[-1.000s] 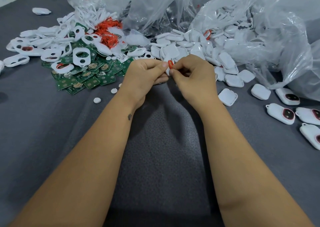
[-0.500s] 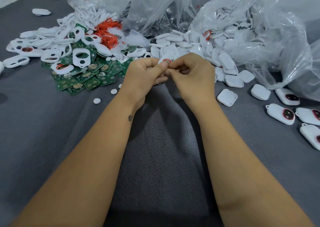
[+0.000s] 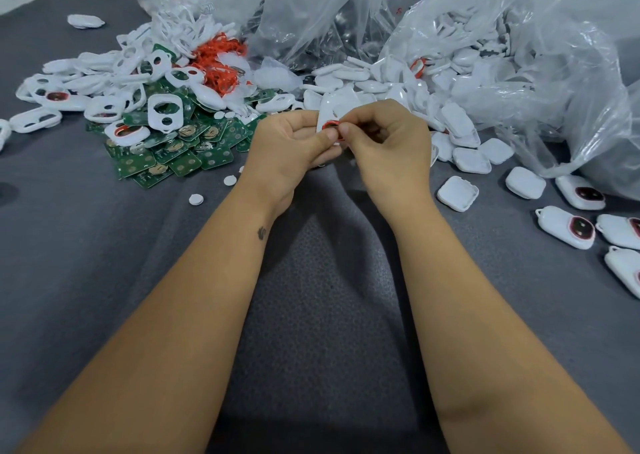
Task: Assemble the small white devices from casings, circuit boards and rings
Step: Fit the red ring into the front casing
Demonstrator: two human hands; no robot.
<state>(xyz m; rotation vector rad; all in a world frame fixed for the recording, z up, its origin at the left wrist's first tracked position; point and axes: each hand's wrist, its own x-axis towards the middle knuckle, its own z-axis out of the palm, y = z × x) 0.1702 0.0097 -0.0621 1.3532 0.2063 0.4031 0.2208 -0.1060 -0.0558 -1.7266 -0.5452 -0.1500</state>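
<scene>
bare forearms, small dark wrist tattoo (image 3: 262,234)

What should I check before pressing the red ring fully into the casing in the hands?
1. Casing held: left hand grips the white casing - ok.
2. Ring at the casing: red ring sits against it, pinched by the right hand - ok.
3. Ring seated evenly: fingers cover most of it - cannot tell.
4. Board already inside: hidden by the hands - cannot tell.
5. Next parts on hand: green circuit boards and the loose red rings lie to the left - ok.
6. Place for the finished unit: assembled devices lie on the right, with bare grey cloth beside them - ok.
</scene>
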